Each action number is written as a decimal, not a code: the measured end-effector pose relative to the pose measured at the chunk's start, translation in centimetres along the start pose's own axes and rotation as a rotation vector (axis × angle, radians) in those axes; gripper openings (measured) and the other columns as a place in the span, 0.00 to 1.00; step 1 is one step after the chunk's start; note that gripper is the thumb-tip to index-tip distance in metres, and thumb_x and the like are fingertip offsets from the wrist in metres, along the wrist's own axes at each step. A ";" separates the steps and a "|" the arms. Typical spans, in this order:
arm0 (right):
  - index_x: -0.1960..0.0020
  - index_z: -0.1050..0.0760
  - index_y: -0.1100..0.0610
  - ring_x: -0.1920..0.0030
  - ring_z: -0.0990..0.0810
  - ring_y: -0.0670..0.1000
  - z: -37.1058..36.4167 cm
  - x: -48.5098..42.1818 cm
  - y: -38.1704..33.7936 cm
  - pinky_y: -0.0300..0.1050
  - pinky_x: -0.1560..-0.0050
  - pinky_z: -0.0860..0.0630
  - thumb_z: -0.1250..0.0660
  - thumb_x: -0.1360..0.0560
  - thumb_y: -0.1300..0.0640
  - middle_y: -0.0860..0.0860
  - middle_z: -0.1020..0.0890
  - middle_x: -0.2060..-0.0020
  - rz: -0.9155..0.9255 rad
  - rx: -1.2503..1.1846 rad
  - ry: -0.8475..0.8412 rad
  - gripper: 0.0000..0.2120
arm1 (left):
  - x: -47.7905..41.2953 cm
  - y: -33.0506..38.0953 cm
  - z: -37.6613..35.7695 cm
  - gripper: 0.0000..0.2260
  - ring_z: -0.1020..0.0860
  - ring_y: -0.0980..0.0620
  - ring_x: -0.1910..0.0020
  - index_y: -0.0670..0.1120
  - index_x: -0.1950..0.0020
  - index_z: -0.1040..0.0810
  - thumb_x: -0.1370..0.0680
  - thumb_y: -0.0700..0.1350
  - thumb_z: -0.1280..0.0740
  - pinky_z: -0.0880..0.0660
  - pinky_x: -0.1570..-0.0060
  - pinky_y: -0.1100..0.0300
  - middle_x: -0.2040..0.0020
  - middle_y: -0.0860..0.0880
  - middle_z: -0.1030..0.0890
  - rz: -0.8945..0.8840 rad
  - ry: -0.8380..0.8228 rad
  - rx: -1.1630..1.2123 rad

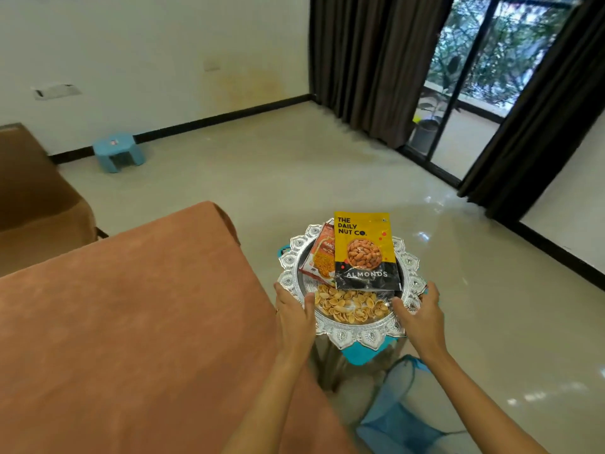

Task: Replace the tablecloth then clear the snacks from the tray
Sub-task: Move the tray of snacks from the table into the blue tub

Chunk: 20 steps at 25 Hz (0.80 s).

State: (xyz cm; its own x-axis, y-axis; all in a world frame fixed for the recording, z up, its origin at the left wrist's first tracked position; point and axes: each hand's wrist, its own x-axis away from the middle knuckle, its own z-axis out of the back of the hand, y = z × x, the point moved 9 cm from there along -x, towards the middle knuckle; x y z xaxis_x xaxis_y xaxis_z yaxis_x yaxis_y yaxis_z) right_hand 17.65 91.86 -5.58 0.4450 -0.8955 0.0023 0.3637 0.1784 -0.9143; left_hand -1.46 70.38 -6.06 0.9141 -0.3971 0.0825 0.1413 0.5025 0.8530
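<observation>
A round ornate silver tray (411,257) rests on a blue stool (361,353) to the right of the table. On it lie a yellow-and-black almonds packet (365,253), a red snack packet (322,253) partly under it, and a heap of pistachio shells (350,306). My left hand (294,309) grips the tray's near-left rim, thumb on top. My right hand (420,311) grips the near-right rim the same way. An orange-brown tablecloth (131,322) covers the table at the left.
A blue mesh basket (396,417) stands on the floor below my right arm. A brown-covered sofa (36,198) is at the far left, a second small blue stool (118,152) by the wall. Dark curtains (370,60) and a glass door line the right.
</observation>
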 end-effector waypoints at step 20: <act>0.25 0.49 0.57 0.37 0.25 0.58 -4.1 -7.4 23.1 0.56 0.36 0.28 0.27 0.28 0.50 0.57 0.26 0.33 -0.281 0.181 -0.121 0.42 | -4.3 -14.0 -19.8 0.53 0.41 0.38 0.26 0.39 0.24 0.65 0.28 0.58 0.29 0.39 0.31 0.47 0.23 0.39 0.44 0.331 -0.316 -0.246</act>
State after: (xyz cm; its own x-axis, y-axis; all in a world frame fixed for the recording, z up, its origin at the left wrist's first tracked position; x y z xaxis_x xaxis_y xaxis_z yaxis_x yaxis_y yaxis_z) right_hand 19.38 100.91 -28.37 0.3968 -0.8668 0.3020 0.6203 0.0107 -0.7843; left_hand 0.12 80.28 -28.54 0.7708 -0.3797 0.5115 -0.0158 0.7913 0.6112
